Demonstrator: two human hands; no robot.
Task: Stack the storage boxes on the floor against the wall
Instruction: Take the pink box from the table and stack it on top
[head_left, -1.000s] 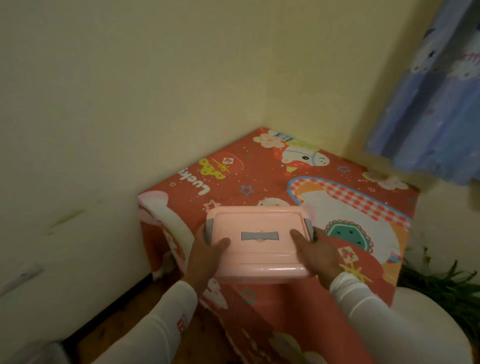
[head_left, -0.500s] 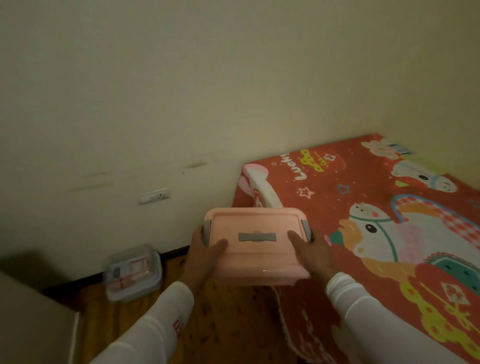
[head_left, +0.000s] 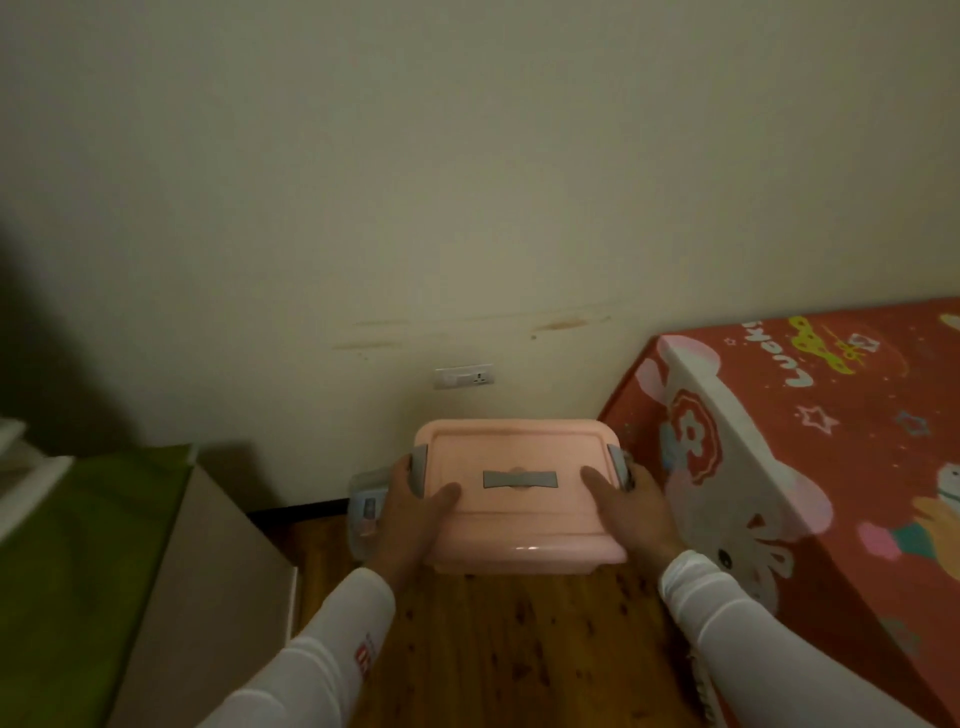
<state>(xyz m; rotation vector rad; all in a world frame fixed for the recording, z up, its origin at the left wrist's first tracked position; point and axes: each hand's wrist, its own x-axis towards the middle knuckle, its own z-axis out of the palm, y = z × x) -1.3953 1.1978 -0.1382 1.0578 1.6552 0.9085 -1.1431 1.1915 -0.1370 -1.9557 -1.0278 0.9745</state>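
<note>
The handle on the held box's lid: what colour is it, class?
Grey: the handle on the pink box, head view.

Both hands grip a pink box (head_left: 514, 488) by its ends, left hand (head_left: 410, 512), right hand (head_left: 631, 512), above a clear box (head_left: 363, 512) on the floor (head_left: 519, 649) against the wall (head_left: 467, 208).

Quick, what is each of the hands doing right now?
Left hand: grips the left end of the pink box.
Right hand: grips the right end of the same box.
</note>
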